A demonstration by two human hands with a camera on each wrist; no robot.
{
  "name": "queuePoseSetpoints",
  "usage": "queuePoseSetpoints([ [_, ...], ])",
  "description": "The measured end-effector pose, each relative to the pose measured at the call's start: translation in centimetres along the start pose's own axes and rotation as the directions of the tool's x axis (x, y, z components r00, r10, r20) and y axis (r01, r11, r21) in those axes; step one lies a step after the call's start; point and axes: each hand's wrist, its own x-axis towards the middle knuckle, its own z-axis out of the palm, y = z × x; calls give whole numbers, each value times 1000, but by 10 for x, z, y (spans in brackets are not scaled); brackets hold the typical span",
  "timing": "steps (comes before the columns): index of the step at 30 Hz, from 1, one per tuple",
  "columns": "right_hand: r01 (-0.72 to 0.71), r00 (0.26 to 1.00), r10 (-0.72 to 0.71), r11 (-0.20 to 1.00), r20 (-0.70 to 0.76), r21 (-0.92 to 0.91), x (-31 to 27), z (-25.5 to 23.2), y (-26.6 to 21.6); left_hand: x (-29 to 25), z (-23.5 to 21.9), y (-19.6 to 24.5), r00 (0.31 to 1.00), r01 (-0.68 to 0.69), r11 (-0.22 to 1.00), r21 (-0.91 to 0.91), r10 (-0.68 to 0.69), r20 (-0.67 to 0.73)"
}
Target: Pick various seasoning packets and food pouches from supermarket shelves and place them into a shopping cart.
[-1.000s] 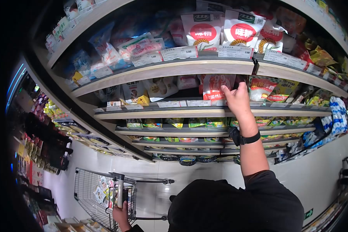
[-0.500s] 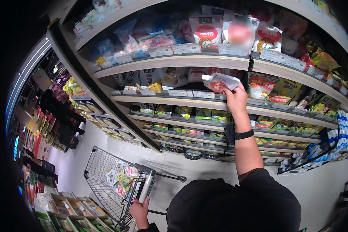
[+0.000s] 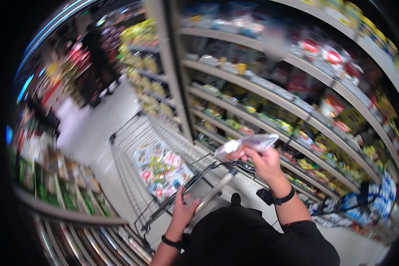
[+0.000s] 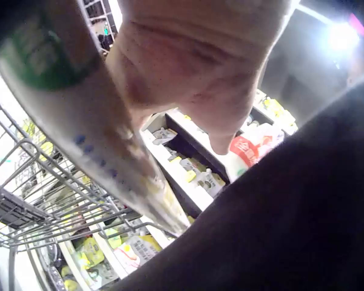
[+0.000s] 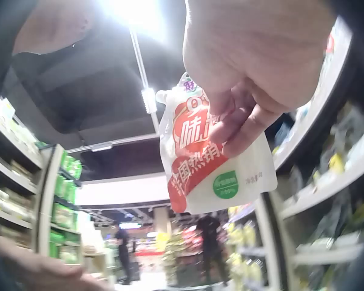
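Note:
My right hand (image 3: 267, 165) pinches a white and red seasoning pouch (image 5: 197, 151) between thumb and fingers. The pouch has a small spout at one corner and a green round mark low on its front. In the head view it is held out in front of the shelves, right of the cart. Beside the cart handle (image 3: 217, 188), my left hand (image 3: 184, 208) has its fingers extended and thumb spread, with nothing gripped. The left wrist view shows that hand close to the pale handle bar (image 4: 103, 133). Several packets (image 3: 162, 166) lie in the wire shopping cart (image 3: 124, 153).
Tall shelves (image 3: 244, 77) of bagged goods rise along the right. A low display rack (image 3: 66, 215) stands at lower left. Pale floor (image 3: 91, 126) leads along the aisle to a person in dark clothes (image 3: 97, 57). Blue and white packs (image 3: 383, 190) are stacked at far right.
My right hand has taken the pouch off the shelf and brought it down and away from it. My left hand has come off the cart handle. The head view has swung left toward the aisle.

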Motion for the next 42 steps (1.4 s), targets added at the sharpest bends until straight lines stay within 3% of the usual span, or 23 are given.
queuePoseSetpoints([
  [3, -256, 931, 242, 967, 274, 16, -39, 70, 22, -12, -21, 38, 995, -100, 994, -47, 100, -2],
  [5, -427, 850, 362, 899, 383, 99, -53, 105, 29, -14, -46, 57, 972, -29, 991, -128, 58, 229],
  [6, -472, 816, 391, 876, 425, 102, -54, 117, 37, -10, -61, 70, 944, -26, 999, 23, 17, 330],
  [9, -559, 767, 418, 807, 487, 189, -57, 135, 71, -2, -81, 42, 966, 54, 998, 8, -55, 254],
  [10, -578, 762, 417, 782, 495, 232, -56, 137, 78, 3, -91, 33, 973, -11, 997, 75, -7, 232],
  [11, -482, 781, 399, 874, 481, 56, -58, 136, 81, 11, -98, 18, 971, 169, 982, -87, -150, 187],
  [13, -226, 818, 345, 929, 461, -295, -71, 124, 86, 30, -108, -18, 887, 461, 785, -413, -426, 179],
  [16, -154, 714, 455, 844, 532, -514, -87, 92, 84, 56, -131, -64, 709, 696, 551, -460, -626, 324],
  [17, -157, 690, 495, 815, 529, -558, -89, 84, 80, 64, -132, -77, 737, 669, 581, -463, -601, 309],
  [19, 9, 793, 337, 826, 507, -563, -98, 69, 89, 78, -126, -102, 783, 618, 638, -459, -550, 291],
  [20, 85, 835, 254, 817, 488, -570, -104, 63, 92, 91, -117, -127, 828, 534, 634, -560, -525, 196],
  [23, -41, 869, 302, 833, 393, -551, -106, 56, 79, 117, -99, -131, 767, 227, 447, -865, -629, -124],
  [25, 12, 901, 214, 857, 377, -516, -114, 46, 90, 114, -108, -135, 823, 373, 570, -732, -568, -23],
  [27, -13, 923, 179, 900, 341, -435, -116, 34, 81, 117, -113, -172, 801, 561, 534, -632, -544, 251],
  [29, -201, 919, 317, 887, 233, -415, -115, 17, 55, 112, -111, -162, 773, 634, 660, -404, -567, 286],
  [30, -101, 956, 204, 903, 210, -417, -116, -1, 60, 102, -101, -137, 807, 586, 728, -356, -564, 174],
  [31, 54, 982, 47, 859, 183, -510, -116, -22, 67, 94, -101, -114, 833, 554, 787, -271, -514, 206],
  [33, 26, 1000, -25, 851, 8, -524, -111, -66, 64, 84, -103, -80, 854, 496, 865, -83, -467, 230],
  [35, -142, 979, 38, 836, -201, -530, -99, -121, 53, 72, -108, -69, 909, 259, 965, -27, -234, 344],
  [37, -231, 900, 7, 856, -437, -463, -81, -190, 55, 40, -100, 3, 834, 258, 948, 186, -315, 453],
  [39, -272, 826, -72, 818, -559, -507, -52, -241, 8, 9, -82, 10, 821, 91, 981, 174, -173, 545],
  [41, -338, 731, -10, 863, -682, -375, -26, -291, -27, -22, -57, 47, 733, 133, 946, 296, -294, 613],
  [42, -250, 706, -176, 844, -686, -474, -11, -321, -23, -37, -38, 62, 730, 105, 919, 380, -331, 598],
])
